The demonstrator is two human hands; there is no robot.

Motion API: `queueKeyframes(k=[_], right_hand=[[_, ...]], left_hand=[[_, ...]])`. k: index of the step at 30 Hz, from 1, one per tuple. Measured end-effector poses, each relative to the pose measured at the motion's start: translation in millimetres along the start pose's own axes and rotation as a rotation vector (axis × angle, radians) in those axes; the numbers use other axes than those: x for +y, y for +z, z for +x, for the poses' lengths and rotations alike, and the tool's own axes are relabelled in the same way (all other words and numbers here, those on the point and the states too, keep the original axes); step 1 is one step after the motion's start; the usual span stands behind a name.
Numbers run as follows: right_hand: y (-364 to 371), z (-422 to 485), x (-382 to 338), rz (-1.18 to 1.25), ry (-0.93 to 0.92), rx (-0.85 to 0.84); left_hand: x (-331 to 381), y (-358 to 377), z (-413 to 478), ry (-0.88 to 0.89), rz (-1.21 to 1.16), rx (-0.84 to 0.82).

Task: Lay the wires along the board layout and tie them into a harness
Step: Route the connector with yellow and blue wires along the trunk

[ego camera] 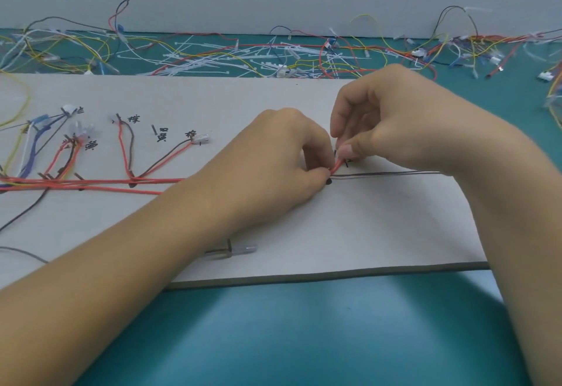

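Note:
A grey layout board [380, 227] lies on the teal table, with handwritten labels and small black pegs. Red wires [100, 181] run along it from the left as a bundle, with branches rising to white connectors [200, 139]. My left hand [273, 157] pinches the red wires near a black peg at mid-board. My right hand [392, 118] pinches the end of the red wire [338, 165] just right of the left fingertips. A dark wire [386, 173] continues to the right under my right wrist.
Loose wires and white cable ties [231, 57] are heaped along the back of the table against the wall. A small clear-sleeved terminal [240, 248] lies on the board near its front edge. More connectors and wires [547, 81] sit at the far right.

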State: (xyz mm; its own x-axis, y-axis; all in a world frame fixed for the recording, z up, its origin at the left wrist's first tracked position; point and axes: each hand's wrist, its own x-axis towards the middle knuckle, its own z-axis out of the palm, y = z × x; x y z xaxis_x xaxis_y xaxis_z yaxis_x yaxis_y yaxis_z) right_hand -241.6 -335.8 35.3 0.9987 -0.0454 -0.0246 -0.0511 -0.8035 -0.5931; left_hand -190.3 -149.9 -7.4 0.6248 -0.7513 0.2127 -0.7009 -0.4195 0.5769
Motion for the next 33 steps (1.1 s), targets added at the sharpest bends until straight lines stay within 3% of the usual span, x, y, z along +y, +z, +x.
queueKeyframes(k=[6,14,28,33], right_hand=[[4,4,3,0.072,-0.021,-0.001],[5,5,7,0.203,0.085,0.018],[14,4,-2,0.208,0.058,0.061],[13,4,-6,0.099,0.058,0.055]], left_hand=[[3,-1,3,-0.027,-0.018,-0.01],[5,2,2,-0.01,-0.012,0.023],[-1,-6,-7,-0.018,-0.042,0.008],[-5,-9,-9,-0.034,-0.039,0.016]])
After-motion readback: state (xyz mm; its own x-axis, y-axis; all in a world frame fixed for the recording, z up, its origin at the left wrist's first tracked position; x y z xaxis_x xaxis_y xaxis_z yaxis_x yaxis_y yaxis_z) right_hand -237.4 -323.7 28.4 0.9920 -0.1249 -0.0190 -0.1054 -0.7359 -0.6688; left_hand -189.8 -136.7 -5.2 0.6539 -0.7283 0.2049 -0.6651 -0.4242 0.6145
